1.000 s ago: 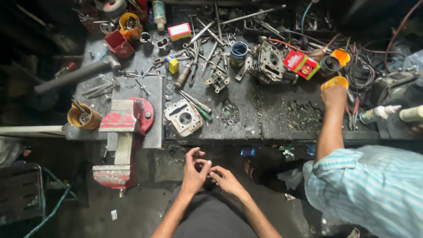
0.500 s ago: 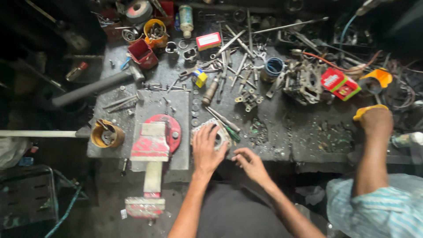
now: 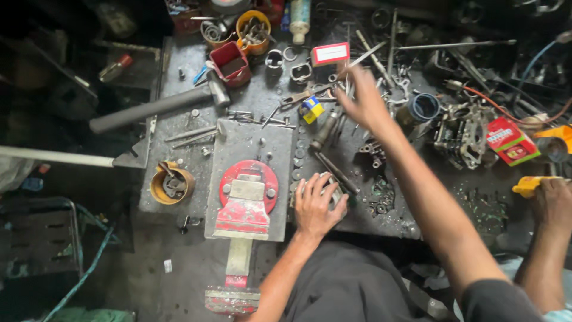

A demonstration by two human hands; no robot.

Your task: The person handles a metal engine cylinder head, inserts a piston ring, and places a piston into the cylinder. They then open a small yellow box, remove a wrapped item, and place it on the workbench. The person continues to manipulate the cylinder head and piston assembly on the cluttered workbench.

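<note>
A red-edged white box [image 3: 330, 53] sits top centre, a red carton [image 3: 511, 141] far right, and perhaps a blue-yellow packet [image 3: 311, 109] between.

bench [image 3: 185, 71]: dark, greasy metal top | red vise [image 3: 247, 200] at 6 o'clock edge | hammer [image 3: 158, 107] at 10 | red tray [image 3: 231, 61] and orange cup [image 3: 253, 30] at 11 | blue ring [image 3: 424, 107] at 2 | loose bolts, rods throughout

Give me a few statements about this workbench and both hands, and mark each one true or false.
1. The left hand rests on a metal part at the bench edge. True.
2. The right hand grips the hammer. False: it reaches among loose tools, away from the hammer.
3. The red vise sits left of the left hand. True.
4. Only one person's hands show. False: another person's hand is at right, touching a yellow thing.
</note>
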